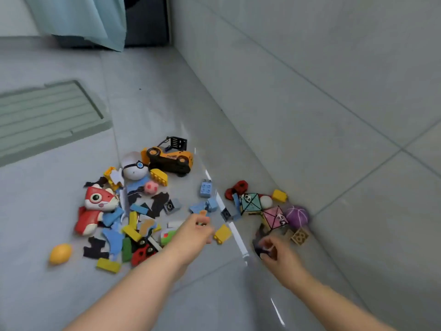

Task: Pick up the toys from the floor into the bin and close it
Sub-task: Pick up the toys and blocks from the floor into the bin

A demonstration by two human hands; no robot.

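Observation:
Toys lie scattered on the grey tiled floor: a red fox figure [93, 209], a yellow toy truck [170, 157], a white ball [134, 166], an orange egg [60, 253], a purple ball [297, 216], panda cubes [250, 203] and several bricks. My left hand [194, 231] is curled around small pieces near a yellow brick [222, 233]. My right hand [276, 253] grips a dark toy piece [260, 249] beside the wall. The pale green bin lid [47, 118] lies flat at the left. The bin itself is out of view.
A grey tiled wall [310, 91] runs along the right, meeting the floor just behind the purple ball. A teal curtain [78, 17] hangs at the top left next to a dark opening [148, 20].

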